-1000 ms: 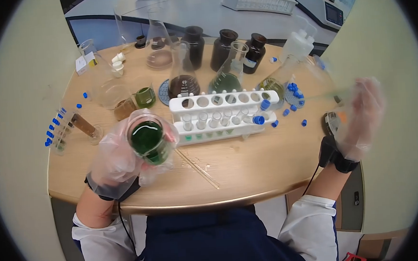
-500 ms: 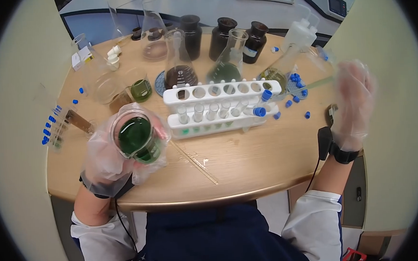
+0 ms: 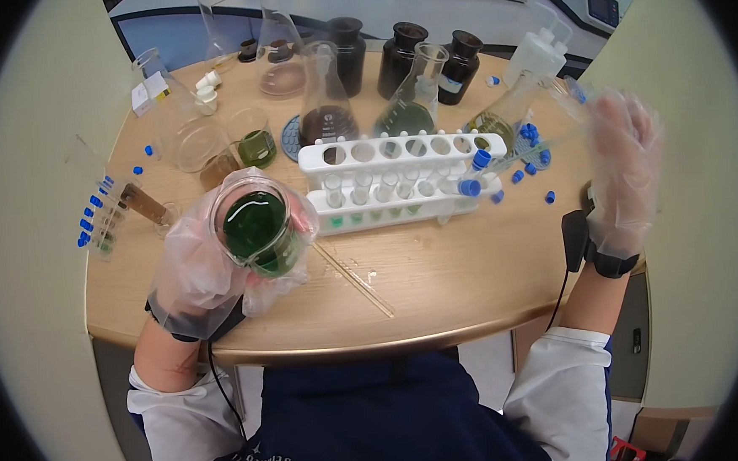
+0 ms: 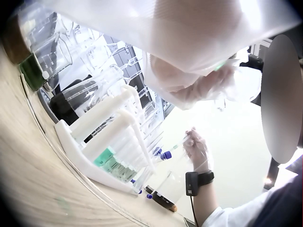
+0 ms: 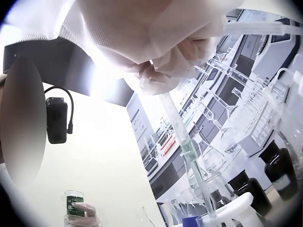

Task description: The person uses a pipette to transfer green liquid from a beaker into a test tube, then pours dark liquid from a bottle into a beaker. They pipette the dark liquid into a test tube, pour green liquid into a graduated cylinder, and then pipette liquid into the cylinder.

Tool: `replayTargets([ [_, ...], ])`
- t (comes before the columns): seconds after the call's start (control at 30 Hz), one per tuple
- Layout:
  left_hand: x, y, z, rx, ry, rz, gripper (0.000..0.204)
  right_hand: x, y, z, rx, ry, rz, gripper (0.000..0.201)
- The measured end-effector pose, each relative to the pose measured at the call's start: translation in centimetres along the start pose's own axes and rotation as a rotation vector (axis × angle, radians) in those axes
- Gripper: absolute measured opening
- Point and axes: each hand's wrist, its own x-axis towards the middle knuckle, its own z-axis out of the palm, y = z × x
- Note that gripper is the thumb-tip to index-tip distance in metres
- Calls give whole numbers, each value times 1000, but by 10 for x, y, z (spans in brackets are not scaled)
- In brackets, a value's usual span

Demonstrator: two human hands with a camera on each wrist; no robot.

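My gloved left hand [image 3: 194, 271] grips a glass beaker [image 3: 255, 225] of dark green liquid, held above the front left of the table. My gloved right hand [image 3: 627, 164], raised at the right, holds a slim translucent pipette [image 5: 182, 137] with pale green liquid inside. The pipette slants down to the left, its lower end close over the right end of the white test tube rack [image 3: 398, 151]. Open glass test tubes [image 3: 387, 187] stand in the rack, several with a little green liquid at the bottom. Two blue caps [image 3: 469, 187] show at its right end.
Behind the rack stand conical flasks [image 3: 413, 114] with dark and green liquid, and brown bottles [image 3: 460, 64]. Loose blue caps [image 3: 530, 132] lie at the right. Two thin rods [image 3: 355, 280] lie in front. At left are capped tubes [image 3: 97, 213] and a small green-filled beaker [image 3: 257, 149].
My right hand has come slightly left toward the rack with the pipette. The green in the pipette looks fainter than half a second ago. My left hand keeps its hold on the beaker.
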Motion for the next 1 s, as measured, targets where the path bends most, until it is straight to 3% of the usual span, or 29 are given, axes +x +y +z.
replayTargets([
  [0.1,1,2,-5,66,-55,0,34,-3,-4,9,6,110,26,24],
  [0.17,2,0,-6,93,-69,39,34,-2,-3,5,-2,50,25,24],
  [0.3,5,-6,8,207,130,127,61,-3,-3,6,-14,12,34,23],
  [0.6,7,-6,1,20,51,19,72,-2,-6,11,-133,-36,-6,18],
  [0.7,7,-4,-1,31,35,19,73,9,-6,1,-195,-238,48,18],
  [0.8,7,-3,0,8,31,31,72,8,-5,6,-251,-122,-22,13],
  [0.9,7,-6,1,-10,53,56,71,16,-10,0,-147,-19,40,10],
  [1.0,7,-8,2,19,78,89,71,28,-27,-18,-233,-116,-1,17],
])
